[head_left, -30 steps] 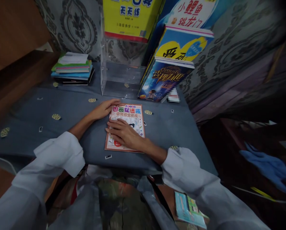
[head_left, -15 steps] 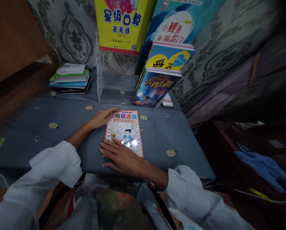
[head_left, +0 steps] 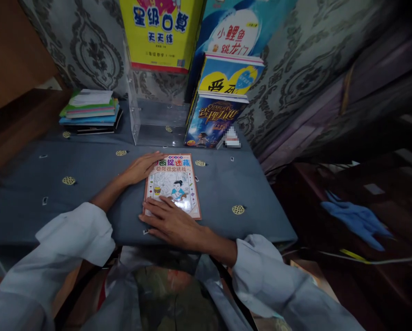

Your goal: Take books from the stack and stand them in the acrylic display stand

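Note:
A thin book (head_left: 173,184) with a reddish-brown border lies flat near the front of the table; its cover shows a figure in blue and colourful lettering. My left hand (head_left: 142,168) rests with outstretched fingers over the book's upper left corner. Across the lower left part of the cover lies my right hand (head_left: 173,224), palm down, fingers extended toward the left. Neither hand grips the book. Part of the title and the lower cover are hidden beneath my hands.
A clear acrylic stand (head_left: 157,135) at the back holds a yellow book (head_left: 159,41) and several books on the right, a dark blue one (head_left: 213,122) in front. A stack of books (head_left: 90,112) sits back left on the patterned grey tablecloth (head_left: 99,161). Blue cloth (head_left: 357,218) lies at the right.
The view has shifted, so the table and its contents appear slightly further left and higher. Both hands stay on the book in nearly the same pose.

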A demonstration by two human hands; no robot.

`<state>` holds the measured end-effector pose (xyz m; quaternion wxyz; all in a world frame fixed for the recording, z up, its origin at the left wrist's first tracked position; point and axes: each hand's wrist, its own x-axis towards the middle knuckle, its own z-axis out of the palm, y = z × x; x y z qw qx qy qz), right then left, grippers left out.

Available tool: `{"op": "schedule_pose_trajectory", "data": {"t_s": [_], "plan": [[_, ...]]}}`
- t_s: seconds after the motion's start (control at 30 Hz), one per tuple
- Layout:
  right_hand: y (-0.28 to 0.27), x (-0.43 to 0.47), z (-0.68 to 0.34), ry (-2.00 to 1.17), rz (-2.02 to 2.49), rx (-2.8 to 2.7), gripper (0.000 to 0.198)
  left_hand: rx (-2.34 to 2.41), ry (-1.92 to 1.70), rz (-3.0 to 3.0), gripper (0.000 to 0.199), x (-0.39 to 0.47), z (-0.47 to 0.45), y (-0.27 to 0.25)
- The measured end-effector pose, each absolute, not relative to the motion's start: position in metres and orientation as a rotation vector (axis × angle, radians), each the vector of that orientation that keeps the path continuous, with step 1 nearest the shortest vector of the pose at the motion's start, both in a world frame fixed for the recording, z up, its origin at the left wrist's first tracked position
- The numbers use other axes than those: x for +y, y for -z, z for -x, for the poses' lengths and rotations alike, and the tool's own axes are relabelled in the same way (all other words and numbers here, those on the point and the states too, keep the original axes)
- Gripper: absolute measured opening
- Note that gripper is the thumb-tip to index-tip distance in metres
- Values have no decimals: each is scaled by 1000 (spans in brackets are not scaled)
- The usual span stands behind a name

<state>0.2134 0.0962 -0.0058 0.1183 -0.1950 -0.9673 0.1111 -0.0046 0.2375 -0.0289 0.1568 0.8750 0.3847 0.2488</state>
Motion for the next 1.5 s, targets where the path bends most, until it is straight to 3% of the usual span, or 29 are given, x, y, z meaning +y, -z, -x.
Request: {"op": "schedule_pose_trajectory", "data": {"t_s": [0.27,0.57,0.93,1.27,1.5], "plan": [[3,81,-240,-357,764,-2785,46,1075,-743,-2502,46,240,6,32],[33,63,-285,-259,1206,-2507,67,1129,-678,-2499,48,239,5,32],[35,42,-287,-182,1254,-2493,75,1200,-577,-2539,48,237,8,28],[38,16,-293,-130,1175,-2371,47,1132,-488,-2563,49,215,1,20],[37,25,-304,-112,1038,-2379,51,1163,-384,-2489,53,209,-3,8]]}}
